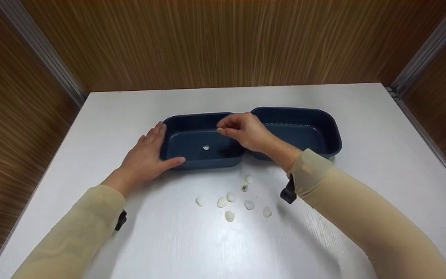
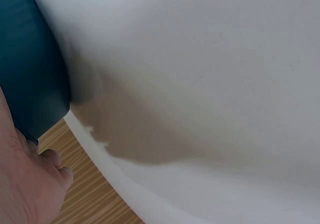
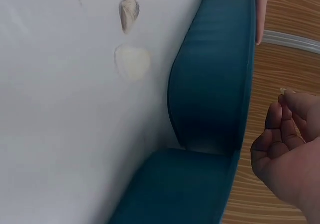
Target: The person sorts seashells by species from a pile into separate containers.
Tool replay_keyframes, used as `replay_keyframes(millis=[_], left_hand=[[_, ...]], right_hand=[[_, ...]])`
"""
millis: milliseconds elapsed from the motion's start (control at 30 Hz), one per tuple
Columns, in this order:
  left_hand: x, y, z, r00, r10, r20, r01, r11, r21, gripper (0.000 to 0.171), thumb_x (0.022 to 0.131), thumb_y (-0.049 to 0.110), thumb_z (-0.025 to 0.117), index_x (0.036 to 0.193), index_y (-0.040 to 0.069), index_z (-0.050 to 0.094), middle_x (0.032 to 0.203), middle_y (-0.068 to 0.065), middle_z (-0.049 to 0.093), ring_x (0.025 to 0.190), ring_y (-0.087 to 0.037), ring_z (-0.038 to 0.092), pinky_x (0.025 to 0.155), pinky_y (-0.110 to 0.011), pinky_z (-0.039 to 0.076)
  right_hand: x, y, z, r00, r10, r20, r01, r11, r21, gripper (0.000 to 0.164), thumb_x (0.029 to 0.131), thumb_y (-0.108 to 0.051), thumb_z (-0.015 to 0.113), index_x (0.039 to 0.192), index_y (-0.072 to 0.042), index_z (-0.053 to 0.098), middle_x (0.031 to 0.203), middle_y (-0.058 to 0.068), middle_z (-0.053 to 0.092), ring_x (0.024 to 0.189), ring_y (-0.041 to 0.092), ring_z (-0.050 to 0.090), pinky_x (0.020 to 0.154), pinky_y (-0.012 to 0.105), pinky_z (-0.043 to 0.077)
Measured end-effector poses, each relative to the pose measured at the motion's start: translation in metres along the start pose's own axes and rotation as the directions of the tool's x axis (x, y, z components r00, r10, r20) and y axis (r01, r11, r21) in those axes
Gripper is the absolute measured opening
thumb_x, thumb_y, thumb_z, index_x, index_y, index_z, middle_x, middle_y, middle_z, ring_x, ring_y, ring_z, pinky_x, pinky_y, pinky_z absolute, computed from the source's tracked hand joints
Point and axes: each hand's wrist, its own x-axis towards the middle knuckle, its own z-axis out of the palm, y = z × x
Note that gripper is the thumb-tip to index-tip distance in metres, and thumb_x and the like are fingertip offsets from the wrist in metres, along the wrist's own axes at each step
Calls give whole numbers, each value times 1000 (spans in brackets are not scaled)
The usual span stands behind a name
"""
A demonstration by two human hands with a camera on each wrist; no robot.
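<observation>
My right hand (image 1: 248,131) pinches a small shell (image 3: 283,91) between thumb and fingertips, mostly covered by the fingers. It hovers over the right part of the left dark blue bin (image 1: 203,164). One small pale shell (image 1: 206,147) lies on that bin's floor. At the bin's left end, my left hand (image 1: 145,157) rests with straight fingers along the outer side and its thumb over the front rim. Several whitish shells (image 1: 222,202) are scattered on the table in front of the bins, among them a shell with a dark patch (image 1: 244,188).
A second dark blue bin (image 1: 336,145) stands against the left one on its right side, and my right wrist passes over its near-left corner. Both are on a white table (image 1: 161,240). Wood-grain panels (image 1: 223,42) rise behind and at both sides.
</observation>
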Motion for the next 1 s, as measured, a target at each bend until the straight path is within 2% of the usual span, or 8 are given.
replay_keyframes(millis=[367,600,800,1000], left_hand=[[3,-1,0,1000,-3,11,2,1000,25,122,92,87,49,170,5,1,179,-9,-2,164,-28,4,130,-50,6],[4,0,0,1000,-3,20,3,1000,27,123,92,87,49,170,5,1,178,-9,-3,164,-28,3,131,-50,6],[3,-1,0,1000,-5,25,5,1000,30,123,92,86,50,170,5,0,178,-10,-3,163,-32,4,131,-49,5],[1,-3,-1,1000,-10,25,10,999,31,123,92,87,49,170,5,0,178,-9,-4,163,-33,4,131,-49,5]], right_hand=[[12,4,10,1000,28,-14,-28,999,20,14,103,-10,72,114,-4,77,105,7,75,89,14,64,76,25,51],[15,6,8,996,42,-79,-43,999,-17,17,102,-5,71,118,-2,77,110,10,76,95,17,67,82,28,53],[8,2,-1,995,34,-98,-36,999,-19,18,103,-4,70,119,-4,77,113,8,75,96,17,67,82,28,54],[-11,-5,-14,996,-48,-70,46,998,-40,17,102,-7,72,118,-5,77,109,6,75,95,17,67,84,30,56]])
